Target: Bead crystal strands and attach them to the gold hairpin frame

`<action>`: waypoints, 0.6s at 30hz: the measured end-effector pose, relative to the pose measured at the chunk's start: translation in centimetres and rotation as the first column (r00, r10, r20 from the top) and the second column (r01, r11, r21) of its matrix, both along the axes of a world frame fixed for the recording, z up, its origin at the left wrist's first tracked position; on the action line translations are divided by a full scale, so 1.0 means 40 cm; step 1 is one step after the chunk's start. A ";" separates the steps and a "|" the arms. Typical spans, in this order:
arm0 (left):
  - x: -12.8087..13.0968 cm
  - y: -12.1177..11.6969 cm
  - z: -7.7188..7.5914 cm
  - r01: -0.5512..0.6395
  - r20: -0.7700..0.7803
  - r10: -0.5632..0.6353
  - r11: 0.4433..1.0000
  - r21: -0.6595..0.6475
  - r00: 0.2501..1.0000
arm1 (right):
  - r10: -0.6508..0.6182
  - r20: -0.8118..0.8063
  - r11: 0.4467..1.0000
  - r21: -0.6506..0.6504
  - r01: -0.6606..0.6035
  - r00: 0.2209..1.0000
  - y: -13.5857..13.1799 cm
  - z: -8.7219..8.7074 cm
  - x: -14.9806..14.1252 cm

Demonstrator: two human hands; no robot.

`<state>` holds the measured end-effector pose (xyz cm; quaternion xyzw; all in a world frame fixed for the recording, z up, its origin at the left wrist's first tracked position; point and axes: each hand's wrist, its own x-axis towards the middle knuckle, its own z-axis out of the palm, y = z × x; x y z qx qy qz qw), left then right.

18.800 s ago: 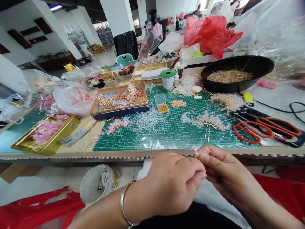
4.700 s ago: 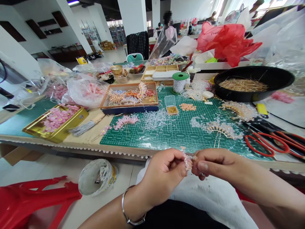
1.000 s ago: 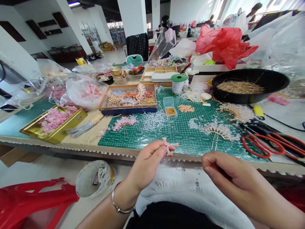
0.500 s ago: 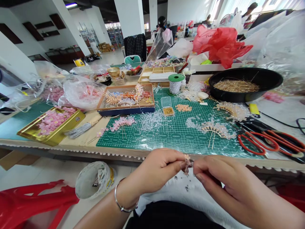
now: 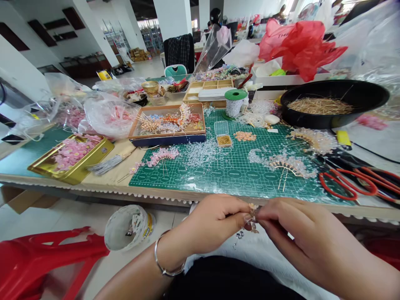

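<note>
My left hand (image 5: 215,221), with a silver bangle on the wrist, and my right hand (image 5: 300,229) meet over my lap, just below the table edge. Both pinch a small beaded flower piece (image 5: 252,216) of clear and pale pink beads between thumbs and fingertips. A few loose clear beads hang or fall below it over the white cloth (image 5: 265,250) on my lap. On the green cutting mat (image 5: 231,171) in front lie a gold hair comb with clear beads (image 5: 286,166), a pink beaded comb (image 5: 162,155) and scattered clear beads.
Red-handled scissors (image 5: 353,183) lie at the right. A black bowl of gold pins (image 5: 331,102), a wooden tray of ornaments (image 5: 168,123), a gold tin of pink flowers (image 5: 71,156) and plastic bags crowd the table. A white bucket (image 5: 128,227) and red stool (image 5: 37,262) stand below left.
A second ago my hands were apart, the left alone holding the beaded piece above the table edge. They have come together lower over my lap, both pinching it.
</note>
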<state>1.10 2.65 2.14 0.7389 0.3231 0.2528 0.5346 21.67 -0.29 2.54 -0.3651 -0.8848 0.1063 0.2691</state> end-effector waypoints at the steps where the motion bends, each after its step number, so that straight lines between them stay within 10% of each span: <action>1: 0.000 0.000 0.000 0.001 -0.003 -0.001 1.000 -0.001 1.000 | 0.003 0.016 1.000 0.016 -0.003 1.000 0.002 -0.002 0.000; 18: 0.000 0.002 -0.008 0.014 0.132 0.020 0.967 -0.255 0.991 | 0.023 -0.013 0.986 0.164 -0.020 1.000 0.018 -0.020 0.018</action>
